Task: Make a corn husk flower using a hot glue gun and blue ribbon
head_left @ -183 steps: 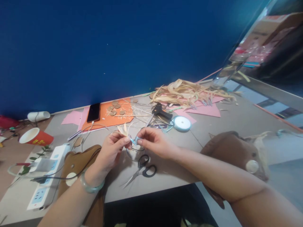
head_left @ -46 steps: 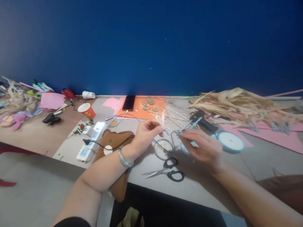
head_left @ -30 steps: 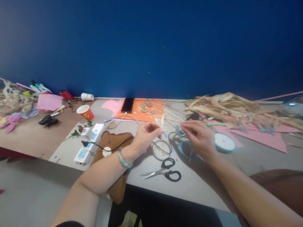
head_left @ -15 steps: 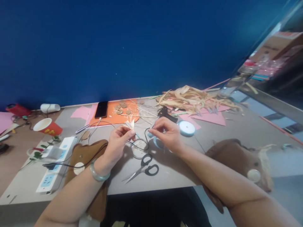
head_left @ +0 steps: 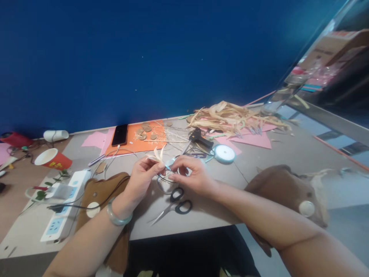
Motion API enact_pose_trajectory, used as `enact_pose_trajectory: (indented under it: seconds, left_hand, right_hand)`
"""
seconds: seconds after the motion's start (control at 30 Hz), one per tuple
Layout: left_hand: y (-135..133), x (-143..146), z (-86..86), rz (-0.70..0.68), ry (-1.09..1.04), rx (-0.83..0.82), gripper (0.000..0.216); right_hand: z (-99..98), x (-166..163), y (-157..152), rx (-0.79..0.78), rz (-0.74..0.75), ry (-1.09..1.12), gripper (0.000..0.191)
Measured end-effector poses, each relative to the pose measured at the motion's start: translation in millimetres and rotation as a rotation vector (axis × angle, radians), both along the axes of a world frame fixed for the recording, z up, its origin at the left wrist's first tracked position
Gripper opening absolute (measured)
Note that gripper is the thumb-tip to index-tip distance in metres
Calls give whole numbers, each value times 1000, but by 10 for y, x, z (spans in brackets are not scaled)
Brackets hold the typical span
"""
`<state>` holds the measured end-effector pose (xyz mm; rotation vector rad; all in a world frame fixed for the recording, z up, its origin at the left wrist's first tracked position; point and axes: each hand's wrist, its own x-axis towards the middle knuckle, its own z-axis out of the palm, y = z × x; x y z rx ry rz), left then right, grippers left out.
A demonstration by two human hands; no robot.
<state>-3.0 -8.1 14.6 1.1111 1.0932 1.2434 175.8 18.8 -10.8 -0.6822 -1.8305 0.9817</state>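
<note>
My left hand (head_left: 143, 178) pinches a small husk flower (head_left: 158, 154) whose pale petals stick up above my fingers. My right hand (head_left: 188, 176) meets it from the right and pinches a thin light-blue ribbon (head_left: 168, 167) at the flower's base. Both hands hover just above the grey table (head_left: 265, 157). Black-handled scissors (head_left: 175, 205) lie right below my hands, and a coil of wire (head_left: 163, 181) sits under them. A green bangle is on my left wrist.
A ribbon spool (head_left: 223, 153), black glue gun (head_left: 198, 136), husk pile (head_left: 230, 117), orange sheet (head_left: 138, 139), phone (head_left: 119, 134) lie beyond. At left are a power strip (head_left: 63, 207), a red cup (head_left: 53, 159) and a brown pouch (head_left: 98, 192); another brown pouch (head_left: 285, 192) lies right.
My right hand came back from the ribbon spool area to my left hand and now pinches the ribbon at the flower's base. The view swung to the right.
</note>
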Motion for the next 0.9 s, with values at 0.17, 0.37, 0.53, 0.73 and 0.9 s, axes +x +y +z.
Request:
enact_pose_trajectory:
  seconds: [0.17,0.37,0.53,0.73,0.9]
  left_hand:
    - [-13,12,21,12,27,4,26]
    - [1,-4,-26,18,42,29,22]
    - [-1,3,-24,14,58,35,21]
    - [59,-11,-145,-30,16,-10,25]
    - [122,-25,-210,-5,179,26,22]
  right_hand:
    - [35,-7,-37,-4,-61,11,10]
    - [34,-14,-33,2,-79,16,9]
    - [38,-15,-34,-18,-99,-13,11]
    - [23,-17,25,-203,-133,-35,17]
    - [-3,4,165,-332,-227,62,22]
